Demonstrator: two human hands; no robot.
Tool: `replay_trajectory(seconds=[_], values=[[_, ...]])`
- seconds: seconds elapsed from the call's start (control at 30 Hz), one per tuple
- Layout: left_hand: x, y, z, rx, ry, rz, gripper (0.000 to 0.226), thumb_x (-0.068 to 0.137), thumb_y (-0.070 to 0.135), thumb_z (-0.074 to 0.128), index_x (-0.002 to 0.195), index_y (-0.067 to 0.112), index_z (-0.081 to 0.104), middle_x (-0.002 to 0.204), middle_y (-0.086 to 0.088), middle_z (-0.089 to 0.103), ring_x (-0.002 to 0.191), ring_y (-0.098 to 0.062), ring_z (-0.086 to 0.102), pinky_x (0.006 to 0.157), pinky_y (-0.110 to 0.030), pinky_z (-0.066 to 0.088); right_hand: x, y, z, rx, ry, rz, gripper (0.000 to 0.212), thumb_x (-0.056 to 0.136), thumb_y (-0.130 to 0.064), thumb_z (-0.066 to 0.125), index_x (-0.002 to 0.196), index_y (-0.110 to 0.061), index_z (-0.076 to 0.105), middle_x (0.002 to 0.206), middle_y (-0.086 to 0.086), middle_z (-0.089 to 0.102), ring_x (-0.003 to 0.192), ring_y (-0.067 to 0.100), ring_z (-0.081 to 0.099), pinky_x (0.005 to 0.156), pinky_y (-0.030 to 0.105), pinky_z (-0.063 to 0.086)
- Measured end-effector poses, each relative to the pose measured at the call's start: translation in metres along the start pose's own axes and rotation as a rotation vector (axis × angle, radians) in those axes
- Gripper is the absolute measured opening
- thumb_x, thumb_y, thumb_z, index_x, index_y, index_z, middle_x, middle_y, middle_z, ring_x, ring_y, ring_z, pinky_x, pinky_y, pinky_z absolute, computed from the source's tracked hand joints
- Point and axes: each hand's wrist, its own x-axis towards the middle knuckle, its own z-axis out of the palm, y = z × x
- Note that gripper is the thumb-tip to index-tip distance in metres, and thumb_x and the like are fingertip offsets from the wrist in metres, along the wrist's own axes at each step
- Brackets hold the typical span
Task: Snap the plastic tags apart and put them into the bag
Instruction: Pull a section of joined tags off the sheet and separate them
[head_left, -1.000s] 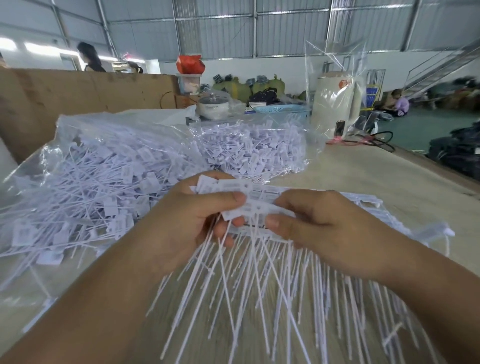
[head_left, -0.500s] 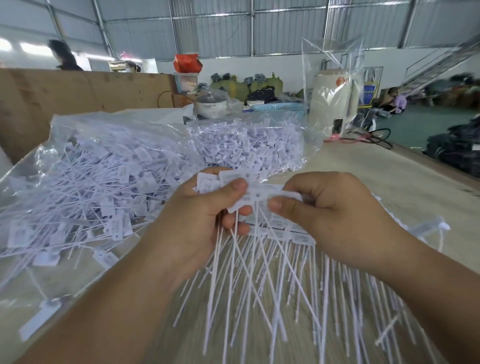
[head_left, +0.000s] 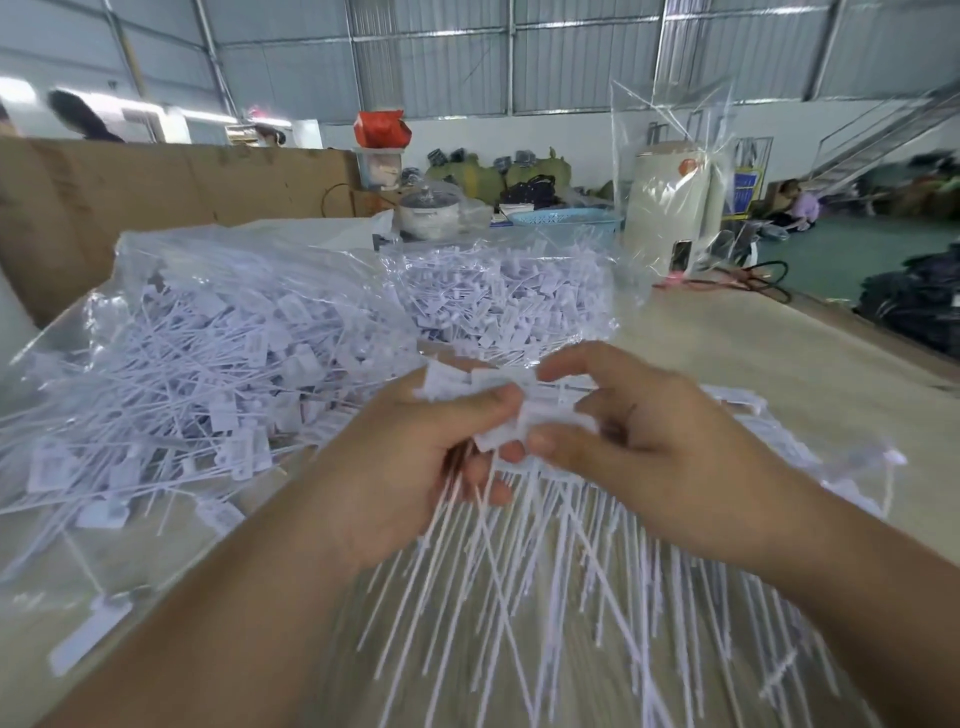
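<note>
Snapping is best done close to the joint: a bunch of tags (head_left: 498, 410) is gripped in the left hand (head_left: 415, 462), one head pinched by the right hand (head_left: 639, 447). The bag (head_left: 218, 338) lies at ten o'clock.

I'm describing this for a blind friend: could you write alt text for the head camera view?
A person's left hand grips a bunch of white plastic tags while the right hand pinches one tag head. A clear bag full of loose tags lies to the left on the table.
</note>
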Motion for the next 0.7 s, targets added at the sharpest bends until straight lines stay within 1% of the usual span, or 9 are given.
replay_trajectory(seconds=[0.03,0.13,0.27,0.37,0.43,0.5,0.57,0.63,0.7], values=[[-0.001,-0.001,0.003,0.014,-0.016,0.017,0.011,0.069,0.022,0.071,0.078,0.018,0.075,0.057,-0.006,0.061,0.038,-0.01,0.047,0.041,-0.022,0.047,0.0,0.002,0.002,-0.048,-0.008,-0.014,0.042,0.081,-0.057,0.058,0.116,-0.037,0.047,0.052,-0.01,0.056,0.038,0.005,0.038,0.041,0.015,0.027],[-0.001,-0.002,0.004,0.047,-0.022,0.037,0.01,0.069,0.023,0.076,0.078,0.019,0.074,0.06,-0.007,0.059,0.038,-0.011,0.044,0.043,-0.025,0.049,0.002,0.004,0.004,-0.139,0.016,-0.028,0.053,0.083,-0.056,0.057,0.128,-0.035,0.038,0.049,-0.013,0.05,0.04,0.006,0.043,0.044,0.015,0.032],[-0.003,-0.001,-0.001,0.156,-0.094,0.053,0.015,0.071,0.021,0.083,0.083,0.02,0.074,0.069,-0.009,0.064,0.044,-0.012,0.045,0.046,-0.025,0.049,0.0,0.004,0.006,-0.166,-0.015,-0.058,0.055,0.087,-0.052,0.058,0.133,-0.033,0.036,0.049,0.0,0.053,0.038,0.008,0.043,0.042,0.014,0.032],[-0.002,-0.001,-0.002,0.208,-0.071,0.096,0.022,0.065,0.021,0.085,0.084,0.021,0.075,0.069,-0.011,0.066,0.042,-0.01,0.046,0.044,-0.025,0.049,0.001,0.005,0.007,-0.12,-0.056,-0.044,0.054,0.086,-0.055,0.057,0.132,-0.038,0.035,0.065,0.007,0.065,0.041,0.009,0.047,0.043,0.024,0.036],[0.0,-0.001,-0.003,0.21,-0.021,0.145,0.026,0.067,0.019,0.084,0.089,0.014,0.072,0.069,-0.014,0.064,0.041,-0.011,0.047,0.043,-0.025,0.047,0.002,0.005,0.004,-0.055,-0.035,-0.016,0.056,0.08,-0.062,0.056,0.129,-0.04,0.038,0.071,0.0,0.068,0.045,0.008,0.05,0.045,0.025,0.039],[0.001,0.0,-0.006,0.191,0.044,0.177,0.036,0.064,0.019,0.081,0.095,0.006,0.068,0.063,-0.014,0.062,0.041,-0.011,0.049,0.041,-0.024,0.046,0.002,0.002,-0.003,-0.056,-0.001,0.045,0.052,0.074,-0.069,0.052,0.117,-0.039,0.05,0.065,-0.007,0.064,0.048,0.008,0.053,0.047,0.023,0.04],[0.002,0.001,-0.008,0.158,0.082,0.176,0.04,0.062,0.019,0.077,0.096,0.004,0.066,0.059,-0.011,0.061,0.041,-0.01,0.052,0.041,-0.023,0.047,0.004,0.002,-0.011,-0.11,-0.01,0.086,0.042,0.077,-0.066,0.051,0.087,-0.027,0.061,0.056,-0.006,0.053,0.047,0.009,0.047,0.049,0.03,0.037],[0.003,0.0,-0.008,0.15,0.078,0.147,0.034,0.061,0.019,0.077,0.092,0.006,0.067,0.058,-0.011,0.06,0.04,-0.009,0.053,0.041,-0.023,0.047,0.005,0.005,-0.013,-0.106,-0.053,0.106,0.045,0.085,-0.055,0.055,0.062,-0.017,0.052,0.049,-0.006,0.041,0.045,0.01,0.038,0.05,0.03,0.033],[0.003,-0.002,-0.009,0.147,0.071,0.112,0.031,0.06,0.02,0.078,0.086,0.009,0.068,0.057,-0.014,0.056,0.038,-0.009,0.051,0.04,-0.023,0.046,0.005,0.005,-0.011,-0.092,-0.079,0.116,0.046,0.089,-0.047,0.056,0.057,-0.017,0.045,0.047,-0.008,0.036,0.045,0.01,0.035,0.048,0.026,0.031]])
